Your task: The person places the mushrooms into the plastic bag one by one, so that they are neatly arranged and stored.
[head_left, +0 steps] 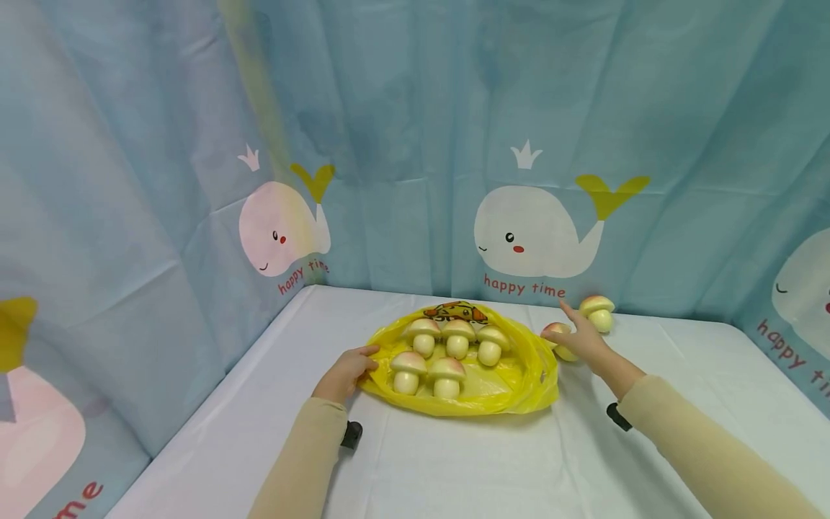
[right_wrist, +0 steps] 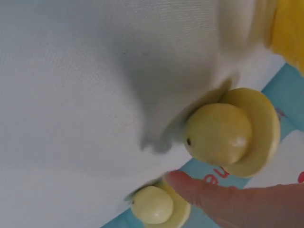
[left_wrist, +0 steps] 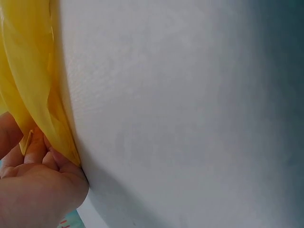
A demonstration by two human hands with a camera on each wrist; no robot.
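Note:
A yellow plastic bag point(head_left: 454, 407) lies spread with its mouth wide, and several toy mushrooms point(head_left: 447, 378) with pale stems and pinkish caps sit inside. My left hand point(head_left: 346, 371) grips the bag's left edge; in the left wrist view, yellow film point(left_wrist: 35, 80) runs between the thumb and fingers. Right of the bag, my right hand point(head_left: 591, 344) reaches over a loose mushroom point(right_wrist: 218, 135), partly hiding it in the head view, with thumb and fingers spread. A second loose mushroom point(head_left: 598, 315) stands just beyond that hand. One extended finger point(right_wrist: 213, 192) overlaps its cap in the right wrist view.
White cloth covers the table point(head_left: 493, 468). Behind and to the left hangs a blue curtain point(head_left: 402, 144) printed with whales, meeting the table's far edge. Dark wrist devices point(head_left: 351, 435) show at both sleeves.

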